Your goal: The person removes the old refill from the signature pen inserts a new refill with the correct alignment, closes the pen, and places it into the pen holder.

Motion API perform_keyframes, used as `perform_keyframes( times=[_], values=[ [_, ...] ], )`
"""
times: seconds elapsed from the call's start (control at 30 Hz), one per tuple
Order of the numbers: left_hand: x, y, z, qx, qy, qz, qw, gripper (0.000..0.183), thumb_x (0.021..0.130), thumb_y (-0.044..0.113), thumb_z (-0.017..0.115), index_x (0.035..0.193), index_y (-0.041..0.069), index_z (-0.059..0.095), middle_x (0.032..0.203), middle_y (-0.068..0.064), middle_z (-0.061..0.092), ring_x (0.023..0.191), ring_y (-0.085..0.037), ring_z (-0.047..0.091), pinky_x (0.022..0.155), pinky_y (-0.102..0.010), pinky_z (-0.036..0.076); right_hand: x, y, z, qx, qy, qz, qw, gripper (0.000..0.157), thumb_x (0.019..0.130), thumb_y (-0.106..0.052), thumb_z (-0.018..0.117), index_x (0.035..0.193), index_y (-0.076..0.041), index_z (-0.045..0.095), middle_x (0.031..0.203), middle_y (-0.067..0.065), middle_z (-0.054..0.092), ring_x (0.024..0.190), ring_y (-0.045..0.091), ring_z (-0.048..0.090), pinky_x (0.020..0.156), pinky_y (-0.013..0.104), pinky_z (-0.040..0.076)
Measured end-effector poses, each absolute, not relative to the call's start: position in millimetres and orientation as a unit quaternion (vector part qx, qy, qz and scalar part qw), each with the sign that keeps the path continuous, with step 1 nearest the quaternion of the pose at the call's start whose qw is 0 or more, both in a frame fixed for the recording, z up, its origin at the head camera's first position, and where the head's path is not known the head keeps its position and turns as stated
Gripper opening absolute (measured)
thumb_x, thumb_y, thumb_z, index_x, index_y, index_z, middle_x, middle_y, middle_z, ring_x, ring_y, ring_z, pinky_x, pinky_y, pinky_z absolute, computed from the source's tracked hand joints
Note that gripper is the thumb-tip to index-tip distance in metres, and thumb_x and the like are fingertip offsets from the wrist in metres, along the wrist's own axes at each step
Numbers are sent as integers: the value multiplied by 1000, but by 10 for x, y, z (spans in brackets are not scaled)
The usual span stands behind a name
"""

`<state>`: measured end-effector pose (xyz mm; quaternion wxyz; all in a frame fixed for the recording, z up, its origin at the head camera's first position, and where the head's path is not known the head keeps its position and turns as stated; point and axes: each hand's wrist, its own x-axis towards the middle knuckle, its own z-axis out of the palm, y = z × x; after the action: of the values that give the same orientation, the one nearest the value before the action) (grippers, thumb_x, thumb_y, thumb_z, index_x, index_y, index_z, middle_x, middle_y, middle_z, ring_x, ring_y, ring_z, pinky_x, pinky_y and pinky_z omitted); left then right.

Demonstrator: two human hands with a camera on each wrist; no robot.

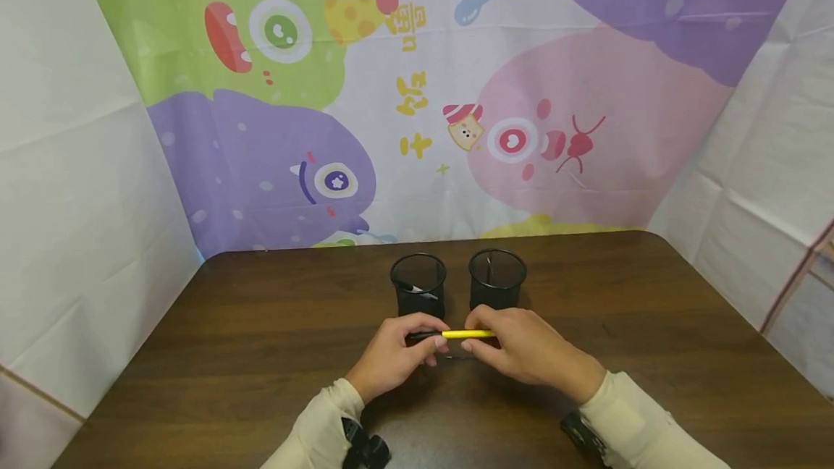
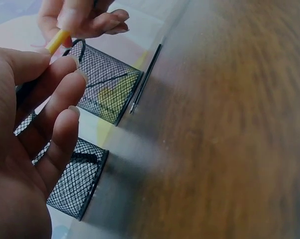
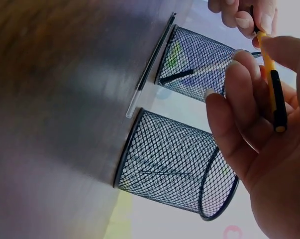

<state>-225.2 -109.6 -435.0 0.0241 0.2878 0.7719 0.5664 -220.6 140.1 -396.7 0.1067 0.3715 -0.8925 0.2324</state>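
Note:
Both hands meet over the table, holding a yellow-and-black pen (image 1: 468, 334) level between them. My left hand (image 1: 395, 353) pinches its black end between thumb and fingers. The yellow barrel is pinched by my right hand (image 1: 524, 346), and a black clip (image 3: 276, 97) shows along it in the right wrist view. Beneath the hands a thin pen refill (image 2: 146, 78) with a dark tube lies on the table, mostly hidden in the head view.
Two black mesh pen cups stand just beyond the hands. The left cup (image 1: 420, 304) has a black-and-white pen (image 1: 417, 289) leaning in it; the right cup (image 1: 495, 297) holds something thin. A cartoon-printed cloth (image 1: 417, 201) hangs behind the brown wooden table (image 1: 274, 331).

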Motion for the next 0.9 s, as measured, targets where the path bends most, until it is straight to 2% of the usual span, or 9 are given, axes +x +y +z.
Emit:
perform_keyframes(
  times=[0.23, 0.33, 0.5, 0.7, 0.9],
  values=[
    [-2270, -1078, -4367, 288, 764, 576, 26, 29, 97, 23, 70, 122, 9, 67, 97, 2, 73, 69, -20, 68, 63, -37, 57, -2235, 1420, -3964, 368, -892, 228, 128, 11, 94, -26, 74, 96, -23, 63, 74, -19, 54, 61, 1, 48, 58, 24, 45],
    [-2216, -1062, -4289, 281, 766, 578, 18, 28, 97, 16, 68, 122, 6, 65, 97, -4, 71, 68, -20, 67, 62, -34, 56, -2250, 1428, -3974, 369, -891, 228, 134, 9, 95, -27, 72, 98, -22, 65, 76, -19, 54, 63, 1, 48, 60, 24, 45],
    [-2085, -1020, -4092, 264, 772, 578, 7, 21, 98, 7, 65, 119, 5, 67, 99, -11, 68, 67, -25, 67, 63, -30, 55, -2256, 1446, -3986, 367, -890, 227, 149, 10, 94, -27, 73, 99, -22, 67, 77, -20, 56, 62, 0, 49, 60, 24, 46],
    [-2088, -1013, -4090, 259, 773, 579, -1, 20, 100, 7, 61, 119, 6, 68, 102, -18, 66, 68, -30, 66, 64, -32, 56, -2254, 1468, -3990, 360, -892, 225, 156, 13, 93, -25, 74, 101, -20, 66, 82, -17, 62, 64, 1, 50, 62, 26, 48],
    [-2091, -1018, -4089, 263, 775, 575, -9, 20, 99, 4, 63, 118, 6, 69, 100, -14, 67, 67, -27, 66, 63, -29, 55, -2265, 1463, -3976, 357, -892, 229, 155, 12, 93, -26, 74, 100, -21, 65, 82, -16, 63, 65, 1, 52, 63, 27, 48]
  ],
)
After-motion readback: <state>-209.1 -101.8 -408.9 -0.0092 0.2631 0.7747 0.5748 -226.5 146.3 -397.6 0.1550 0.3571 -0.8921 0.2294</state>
